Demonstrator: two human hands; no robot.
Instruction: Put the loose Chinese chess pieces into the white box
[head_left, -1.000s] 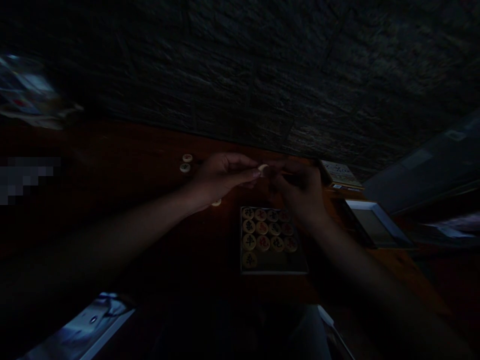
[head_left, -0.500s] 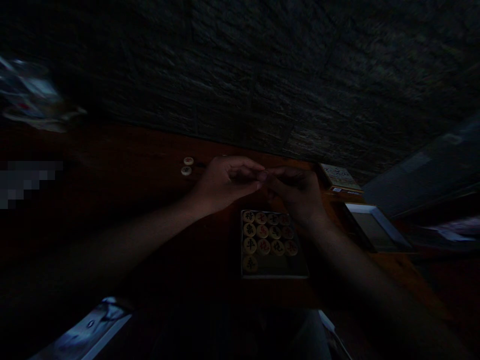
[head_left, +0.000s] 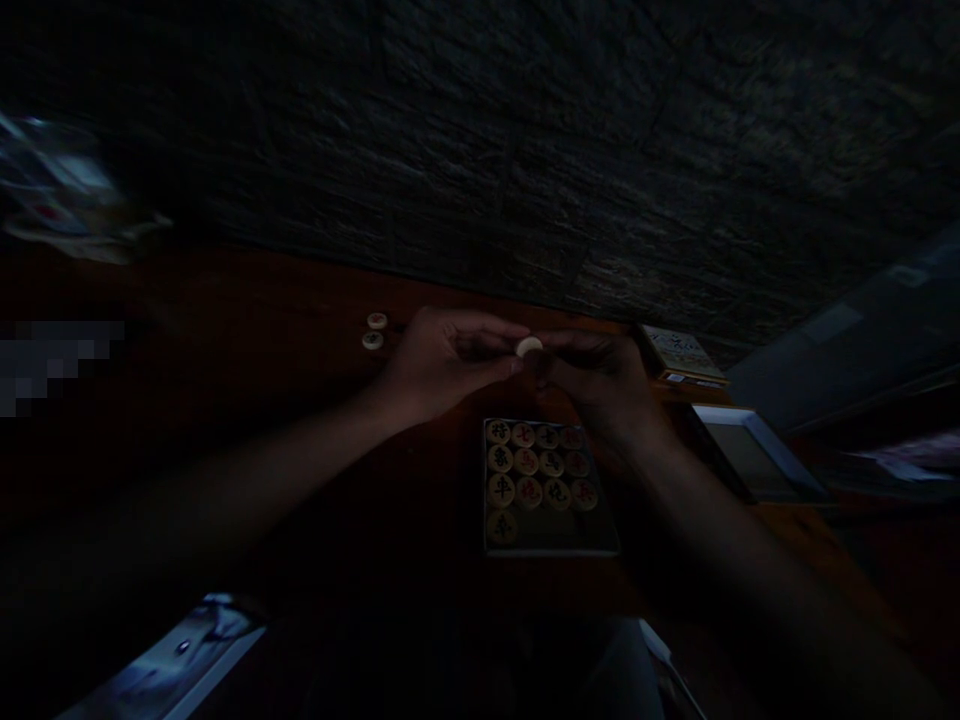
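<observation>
A pale round Chinese chess piece [head_left: 529, 346] is pinched between the fingertips of my left hand [head_left: 439, 370] and my right hand [head_left: 609, 380], just above the table. Both hands are closed on it, and no marking shows on its visible face. Below them lies a shallow square box [head_left: 562, 525] with rows of xiangqi pieces in black and red characters. Its front row shows one piece at the left and bare bottom beside it. My right wrist covers the box's back right corner. Two loose pieces [head_left: 373, 341] rest on the table left of my left hand.
Another shallow tray [head_left: 754, 455] sits at the right edge of the wooden table [head_left: 262, 340], with a printed box [head_left: 681, 355] behind it. A dark stone wall [head_left: 450, 150] rises along the back. Clear plastic-wrapped things [head_left: 67, 185] stand at the far left. The scene is very dim.
The chess piece between my fingertips has turned and now shows its pale face, where before it was mostly hidden. Both hands stay in nearly the same place.
</observation>
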